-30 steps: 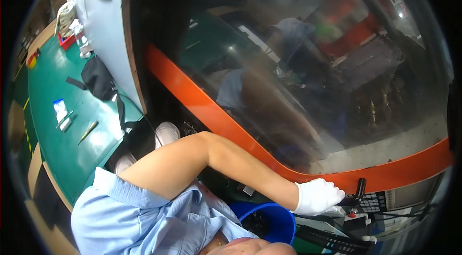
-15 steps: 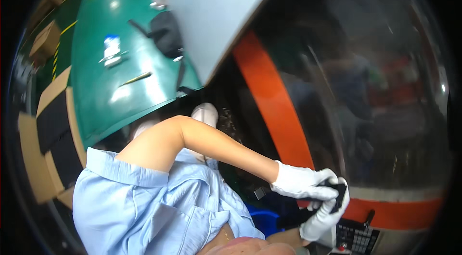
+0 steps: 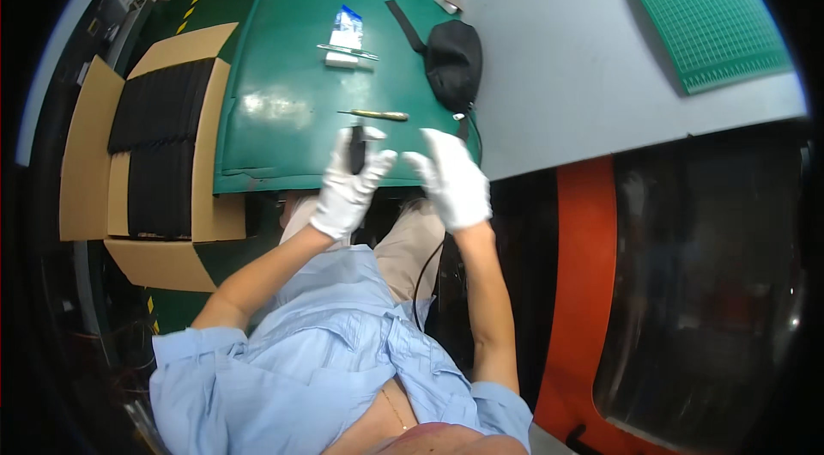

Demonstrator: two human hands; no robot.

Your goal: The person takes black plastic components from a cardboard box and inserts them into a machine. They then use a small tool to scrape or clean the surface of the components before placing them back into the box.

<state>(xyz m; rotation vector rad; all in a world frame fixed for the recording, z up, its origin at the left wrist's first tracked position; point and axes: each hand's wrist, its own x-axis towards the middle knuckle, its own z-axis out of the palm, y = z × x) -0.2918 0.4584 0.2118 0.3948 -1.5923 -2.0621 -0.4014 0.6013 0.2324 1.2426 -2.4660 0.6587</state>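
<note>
My left hand, in a white glove, is closed around a small dark piece held just over the near edge of the green-topped table. What kind of piece it is I cannot make out. Beside it on the right, my right hand wears a matching glove; its thumb stands away from the fingers, and nothing shows in it. Just beyond the hands lies a slim tool with a yellowish handle. Farther back, a thin metallic tool rests across a white and blue packet.
A black pouch with a strap lies on the table's right side. To the left stands an open cardboard box holding black flat pieces. Green gridded mats lie on a grey surface. An orange-framed machine is at right.
Both hands have come away from the machine at the right to the green table. They were together on a dark piece; now they are apart and the left holds it. My view has turned left.
</note>
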